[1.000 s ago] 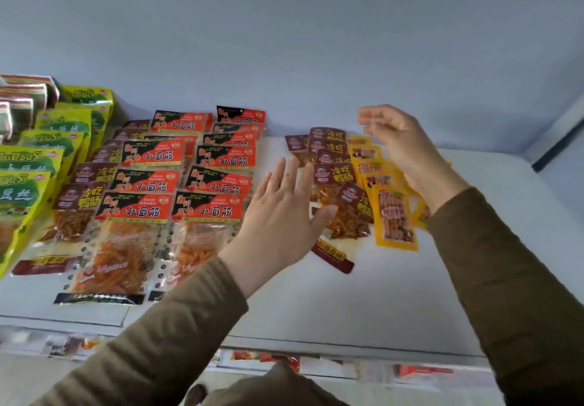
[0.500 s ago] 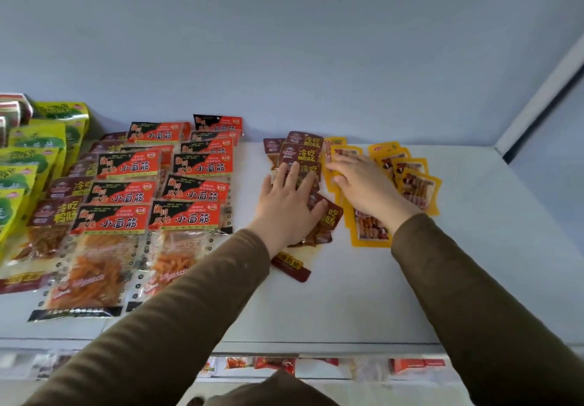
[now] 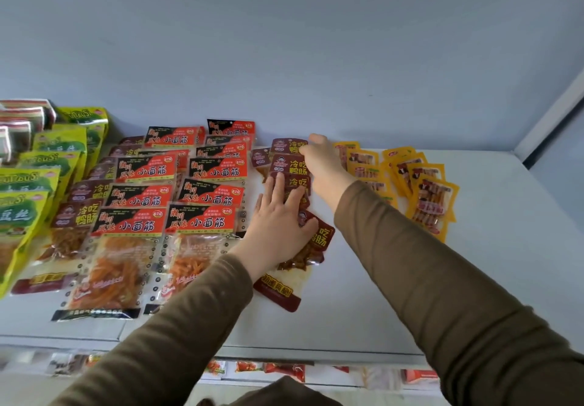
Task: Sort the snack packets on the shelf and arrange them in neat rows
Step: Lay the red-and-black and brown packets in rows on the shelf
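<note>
The fingers of the left hand [image 3: 278, 225] lie straight and slightly spread, pressing flat on the column of dark red packets [image 3: 292, 165] in the middle of the shelf [image 3: 363, 304]; the thumb rests on the nearest packet of that column, which sits askew, its lower end pointing toward the shelf's front edge. The right hand [image 3: 322, 160] reaches farther back, to the top of the same column, its fingers bent over the right edge of the rearmost dark red packets (whether they pinch a packet or only touch it, I cannot tell, since the fingertips are hidden behind the hand). Both arms wear brown sleeves [image 3: 442, 295].

Just right of the right hand lies a row of yellow packets [image 3: 363, 165], and beyond it a second, looser yellow row [image 3: 426, 197] fanned at an angle. Left of the left hand, two overlapping columns of red-and-black packets [image 3: 202, 197] run from the front of the shelf to the back wall, their clear windows showing orange strips. Further left, another column of dark red packets [image 3: 77, 216] is partly tucked under them, and green packets [image 3: 28, 190] stand along the left edge. Below the shelf's front lip, more packets [image 3: 284, 369] show on a lower level, blurred.
</note>
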Demonstrator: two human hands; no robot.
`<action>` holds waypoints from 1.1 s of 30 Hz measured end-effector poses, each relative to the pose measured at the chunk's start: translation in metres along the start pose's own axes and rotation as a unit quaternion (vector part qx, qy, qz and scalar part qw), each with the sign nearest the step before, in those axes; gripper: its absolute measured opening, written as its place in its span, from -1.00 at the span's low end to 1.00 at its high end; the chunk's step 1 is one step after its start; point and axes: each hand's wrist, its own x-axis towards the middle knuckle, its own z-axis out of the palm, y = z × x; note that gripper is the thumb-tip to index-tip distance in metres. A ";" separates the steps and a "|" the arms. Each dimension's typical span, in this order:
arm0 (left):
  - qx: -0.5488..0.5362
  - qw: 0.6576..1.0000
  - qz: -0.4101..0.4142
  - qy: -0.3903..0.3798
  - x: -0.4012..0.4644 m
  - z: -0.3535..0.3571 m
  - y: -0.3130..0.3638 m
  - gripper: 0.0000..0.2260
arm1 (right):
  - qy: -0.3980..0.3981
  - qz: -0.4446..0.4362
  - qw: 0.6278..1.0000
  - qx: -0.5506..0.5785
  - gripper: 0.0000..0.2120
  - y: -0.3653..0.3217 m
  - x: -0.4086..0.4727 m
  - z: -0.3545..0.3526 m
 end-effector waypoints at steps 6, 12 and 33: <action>-0.216 0.968 -0.127 0.025 0.025 -0.017 0.002 -0.16 | 0.004 0.013 1.000 -0.003 -0.51 0.001 0.008 0.006; -0.179 0.976 -0.122 0.031 0.039 -0.011 0.004 0.03 | -0.034 -0.062 0.981 -0.181 -0.65 0.009 0.009 -0.001; 0.046 0.997 -0.038 0.038 -0.021 0.012 0.007 -0.29 | -0.103 0.080 0.988 -0.080 -0.79 -0.013 0.033 -0.007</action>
